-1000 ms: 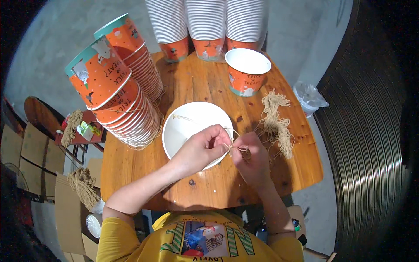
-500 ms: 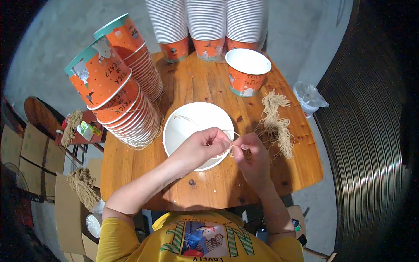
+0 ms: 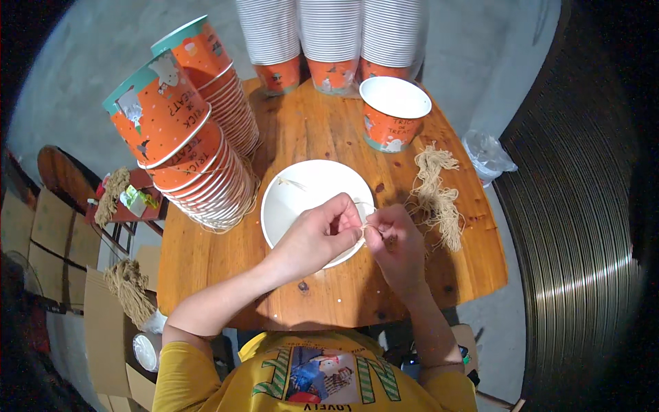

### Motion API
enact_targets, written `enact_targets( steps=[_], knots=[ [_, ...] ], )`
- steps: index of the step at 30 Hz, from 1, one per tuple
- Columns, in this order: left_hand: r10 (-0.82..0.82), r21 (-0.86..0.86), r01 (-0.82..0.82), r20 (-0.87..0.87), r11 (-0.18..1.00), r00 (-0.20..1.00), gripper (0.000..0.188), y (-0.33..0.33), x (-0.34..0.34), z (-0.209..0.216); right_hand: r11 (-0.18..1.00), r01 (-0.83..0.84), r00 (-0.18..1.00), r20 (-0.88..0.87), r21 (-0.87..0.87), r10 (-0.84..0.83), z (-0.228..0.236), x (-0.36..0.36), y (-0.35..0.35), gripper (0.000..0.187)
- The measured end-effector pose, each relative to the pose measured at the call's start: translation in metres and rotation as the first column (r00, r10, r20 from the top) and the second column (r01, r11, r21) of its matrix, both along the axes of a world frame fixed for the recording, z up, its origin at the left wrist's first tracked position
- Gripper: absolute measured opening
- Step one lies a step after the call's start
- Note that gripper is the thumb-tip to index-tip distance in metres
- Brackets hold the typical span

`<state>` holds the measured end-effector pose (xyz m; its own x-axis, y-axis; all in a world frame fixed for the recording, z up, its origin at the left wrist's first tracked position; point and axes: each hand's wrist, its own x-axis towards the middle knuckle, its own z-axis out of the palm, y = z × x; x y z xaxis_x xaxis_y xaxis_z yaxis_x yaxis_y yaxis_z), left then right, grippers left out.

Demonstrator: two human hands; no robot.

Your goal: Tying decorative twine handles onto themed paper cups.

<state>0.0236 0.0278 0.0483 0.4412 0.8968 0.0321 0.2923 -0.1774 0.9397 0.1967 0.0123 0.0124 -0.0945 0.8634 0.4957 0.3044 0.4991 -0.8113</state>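
String (image 3: 362, 233), thin and tan, is between the two hands at the 4 o'clock rim of a white round container (image 3: 302, 196). Clock face centred on that container, 12 at the far side of the table (image 3: 309, 130).

Left hand (image 3: 317, 232): lies over the container's 5 o'clock part; grip closed to a thumb-and-forefinger pinch, string caught in it. Right hand (image 3: 398, 248): just outside the rim at 4 o'clock; grip likewise pinched down on the string, thumb against forefinger. Fingertips of both hands nearly meet. A small loop of string arches above them. Whether a knot exists cannot be made out reliably; the fingers cover most of it.

Inside the container, near its 11 o'clock wall: a few short pale strands (image 3: 292, 183).

Surroundings on the table: bundle of tan strings (image 3: 438, 199) at 3 o'clock, near the right hand; upright orange cup (image 3: 391, 127) with white interior at 1 o'clock; leaning stacks of orange cups (image 3: 165, 113) at 10 o'clock, strings hanging about their lower ends; three tall stacks of white-rimmed cups (image 3: 333, 38) at 12 o'clock.

Off the table: cardboard box (image 3: 103, 329) at 8 o'clock, a second string bundle (image 3: 130, 288) beside it; clear plastic bag (image 3: 491, 152) at 2 o'clock.
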Motion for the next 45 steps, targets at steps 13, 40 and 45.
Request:
enact_targets(
  steps=[13,40,45],
  knots=[
    [0.027,0.078,-0.034,0.08,0.996,0.996,0.007,0.0,-0.007,0.005,0.971,-0.019,0.986,0.168,0.237,-0.022,0.002,-0.007,-0.001,0.026],
    [0.041,0.027,-0.042,0.047,0.999,0.998,0.009,0.001,-0.005,0.003,0.919,0.064,0.959,0.231,0.388,-0.165,-0.004,-0.013,0.002,0.033],
    [0.037,0.016,-0.038,0.052,0.999,0.998,0.009,0.001,-0.005,0.004,0.917,0.068,0.952,0.249,0.392,-0.177,-0.004,-0.013,0.004,0.031]
  ],
)
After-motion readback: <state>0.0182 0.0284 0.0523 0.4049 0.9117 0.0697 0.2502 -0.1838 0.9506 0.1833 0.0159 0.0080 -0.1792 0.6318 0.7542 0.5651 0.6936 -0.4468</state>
